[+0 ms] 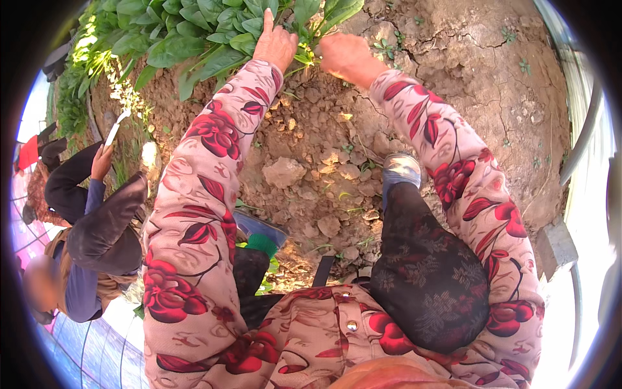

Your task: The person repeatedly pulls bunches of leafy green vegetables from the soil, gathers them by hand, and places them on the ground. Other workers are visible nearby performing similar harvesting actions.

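Note:
Leafy green plants that look like spinach [177, 51] grow in a dense patch at the top. Among the leaves at the patch's right edge is my left hand [278, 44], back upward. Its index finger points away from me and the others curl down; whether they grip stems is hidden. Just to its right my right hand [346, 57] is curled like a fist, slightly blurred, close to the base of a leafy plant [313, 29]. I cannot see what, if anything, is inside it. Yellowish-green stems [305, 54] show between the two hands.
Cracked, cloddy soil [316, 126] lies between my shoes, with a large clod [284, 172] in it. At left, a crouching person [104, 233] holds a white-looking blade [114, 130]; another person is partly visible beyond. Plastic sheeting [590, 194] and a concrete block [556, 248] are at right.

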{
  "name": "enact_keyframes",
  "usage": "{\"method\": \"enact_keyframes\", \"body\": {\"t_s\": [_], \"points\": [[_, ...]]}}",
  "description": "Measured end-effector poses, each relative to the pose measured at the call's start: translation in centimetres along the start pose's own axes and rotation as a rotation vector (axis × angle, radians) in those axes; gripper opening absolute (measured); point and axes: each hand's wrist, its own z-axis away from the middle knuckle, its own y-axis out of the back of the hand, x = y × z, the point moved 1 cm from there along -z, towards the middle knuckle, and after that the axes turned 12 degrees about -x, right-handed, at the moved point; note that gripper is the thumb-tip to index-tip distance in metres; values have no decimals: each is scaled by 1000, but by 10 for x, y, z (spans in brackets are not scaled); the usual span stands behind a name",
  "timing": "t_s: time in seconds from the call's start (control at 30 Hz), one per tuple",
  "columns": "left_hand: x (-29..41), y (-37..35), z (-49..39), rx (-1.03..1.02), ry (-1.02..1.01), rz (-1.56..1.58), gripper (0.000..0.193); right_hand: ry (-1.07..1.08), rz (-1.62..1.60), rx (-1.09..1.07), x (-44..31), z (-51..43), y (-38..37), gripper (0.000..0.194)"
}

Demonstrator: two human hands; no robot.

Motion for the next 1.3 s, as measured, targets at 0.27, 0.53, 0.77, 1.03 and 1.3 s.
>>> {"method": "enact_keyframes", "body": {"t_s": [0.27,0.53,0.77,1.03,1.3], "points": [[-7,16,10,-105,-13,-27,10,167,-123,199,53,-9,-24,47],[-27,91,99,-20,-50,238,13,63,-421,129,42,45,-57,36],[-55,110,302,-92,131,717,34,-36,-1329,263,48,66,-111,47],[-33,175,445,331,1217,2004,29,-33,-1256,-129,-8,63,-40,48],[-31,191,455,1040,1086,2739,32,82,-135,-213,-73,-53,32,28]]}}
